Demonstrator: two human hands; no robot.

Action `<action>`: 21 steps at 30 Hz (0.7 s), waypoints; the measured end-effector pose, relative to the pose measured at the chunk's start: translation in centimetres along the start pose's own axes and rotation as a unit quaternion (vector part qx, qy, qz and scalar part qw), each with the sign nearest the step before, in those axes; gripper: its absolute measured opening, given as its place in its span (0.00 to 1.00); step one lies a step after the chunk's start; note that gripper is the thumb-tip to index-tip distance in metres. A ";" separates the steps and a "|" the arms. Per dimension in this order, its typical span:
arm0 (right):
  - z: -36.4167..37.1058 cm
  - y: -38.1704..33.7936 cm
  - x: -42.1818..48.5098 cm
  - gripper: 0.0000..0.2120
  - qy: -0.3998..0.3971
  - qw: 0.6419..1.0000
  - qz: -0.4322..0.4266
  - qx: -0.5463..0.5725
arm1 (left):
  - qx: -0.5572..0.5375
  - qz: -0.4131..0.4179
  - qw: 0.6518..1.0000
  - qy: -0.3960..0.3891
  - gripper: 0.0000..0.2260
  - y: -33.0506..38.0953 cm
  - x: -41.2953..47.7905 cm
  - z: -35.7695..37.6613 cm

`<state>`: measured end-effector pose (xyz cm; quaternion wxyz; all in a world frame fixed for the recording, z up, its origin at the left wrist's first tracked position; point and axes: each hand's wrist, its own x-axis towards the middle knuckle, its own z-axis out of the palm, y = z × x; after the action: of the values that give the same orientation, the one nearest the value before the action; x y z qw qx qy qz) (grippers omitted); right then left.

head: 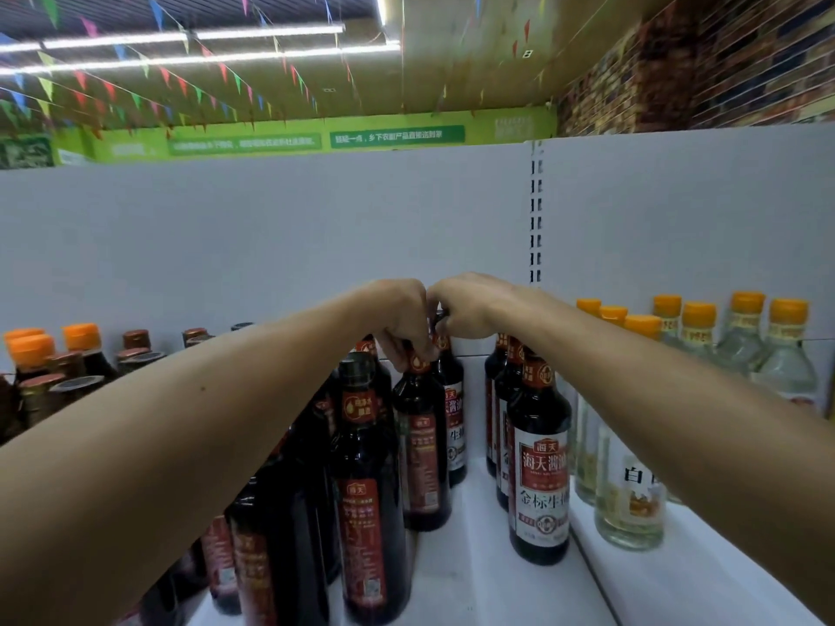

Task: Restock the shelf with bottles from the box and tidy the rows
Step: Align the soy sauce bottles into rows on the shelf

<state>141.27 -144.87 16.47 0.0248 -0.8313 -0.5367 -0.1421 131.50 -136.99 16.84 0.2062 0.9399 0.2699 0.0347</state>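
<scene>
Dark soy sauce bottles with red labels stand in rows on the white shelf (474,576). My left hand (402,318) grips the neck of a dark bottle (422,449) in the middle row. Just behind it stands another dark bottle (454,413), and my right hand (470,309) holds its cap. Both hands meet near the back panel. A front bottle (540,467) heads the row on the right, and a tall bottle (368,499) stands nearest on the left.
Clear vinegar bottles with orange caps (628,485) fill the shelf section at right. More dark bottles with orange and brown caps (54,372) stand at left. A bare strip of shelf runs between the two soy sauce rows. The slotted upright (535,219) divides the back panel.
</scene>
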 end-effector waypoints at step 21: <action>0.8 1.1 -1.5 0.16 0.013 1.000 -0.002 0.023 | 0.053 0.021 0.998 0.036 0.05 0.5 1.5 0.9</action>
<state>141.86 -146.47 15.44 0.0506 -0.8275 -0.5413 -0.1404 133.16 -136.94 16.12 0.1451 0.9531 0.2592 0.0588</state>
